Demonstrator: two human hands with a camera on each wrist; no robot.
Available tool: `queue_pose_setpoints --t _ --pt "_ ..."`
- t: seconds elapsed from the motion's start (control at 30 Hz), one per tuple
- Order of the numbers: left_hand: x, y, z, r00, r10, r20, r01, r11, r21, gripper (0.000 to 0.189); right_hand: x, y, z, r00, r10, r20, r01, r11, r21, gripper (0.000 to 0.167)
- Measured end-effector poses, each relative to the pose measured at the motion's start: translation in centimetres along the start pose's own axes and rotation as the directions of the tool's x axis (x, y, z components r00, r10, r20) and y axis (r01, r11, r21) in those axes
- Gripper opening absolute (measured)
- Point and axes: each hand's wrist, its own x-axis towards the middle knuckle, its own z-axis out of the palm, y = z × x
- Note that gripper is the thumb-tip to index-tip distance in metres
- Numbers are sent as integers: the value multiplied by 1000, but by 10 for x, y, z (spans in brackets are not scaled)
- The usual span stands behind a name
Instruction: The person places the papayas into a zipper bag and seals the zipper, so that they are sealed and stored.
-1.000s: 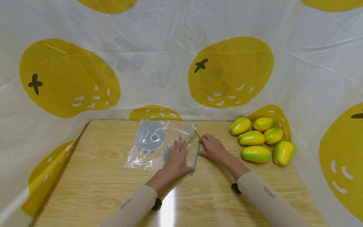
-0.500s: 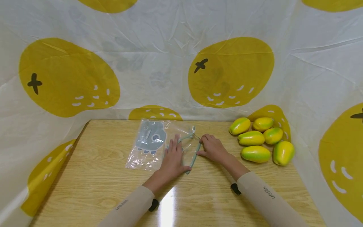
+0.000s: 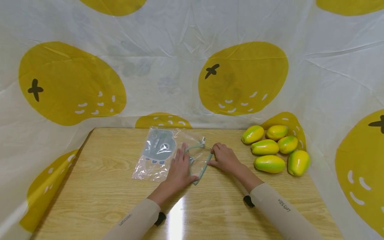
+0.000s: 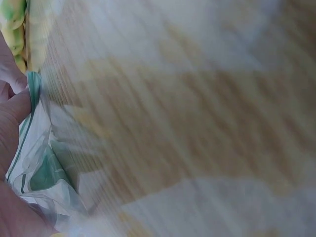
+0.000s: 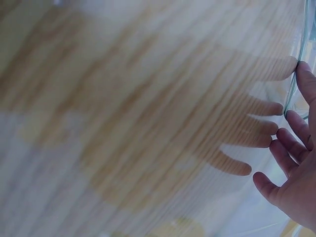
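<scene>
A clear plastic zip bag (image 3: pixel 163 169) with a grey-blue cartoon print lies on the wooden table. Its green zip strip (image 3: pixel 203 170) is spread apart into a loop on the right side, with a white slider (image 3: pixel 203 141) at the far corner. My left hand (image 3: pixel 178 168) lies over the bag's mouth, fingers extended along one rim and thumb at the near end of the strip. My right hand (image 3: pixel 224 158) pinches the other rim between thumb and fingertips. The right wrist view shows its fingertips (image 5: pixel 300 74) right at the green edge.
Several yellow-green, mango-like fruits (image 3: pixel 270 163) sit together at the table's right, beyond my right hand. A white cloth (image 3: pixel 168 83) with big yellow fruit prints hangs behind and at both sides. The table's surface (image 3: pixel 222 210) is glossy and reflects light.
My left hand has shifted slightly left with one rim and the near end of the strip. The bag's mouth has widened. My right hand keeps its pinch in nearly the same place.
</scene>
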Motion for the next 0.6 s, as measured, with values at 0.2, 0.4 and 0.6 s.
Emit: queue_pose_setpoints --t 0.2,0.4,0.6 --pt "1 -1 -1 1000 10 1 -10 1000 -2 132 0 -1 1 1000 -2 -16 2 1000 0 49" --pt "2 -4 -3 1000 0 4 0 1000 -16 135 0 -1 1 999 -20 -25 21 1000 18 46" --pt "5 -11 -3 1000 1 2 -1 1000 -22 138 -1 0 -1 999 -21 -28 22 999 47 41"
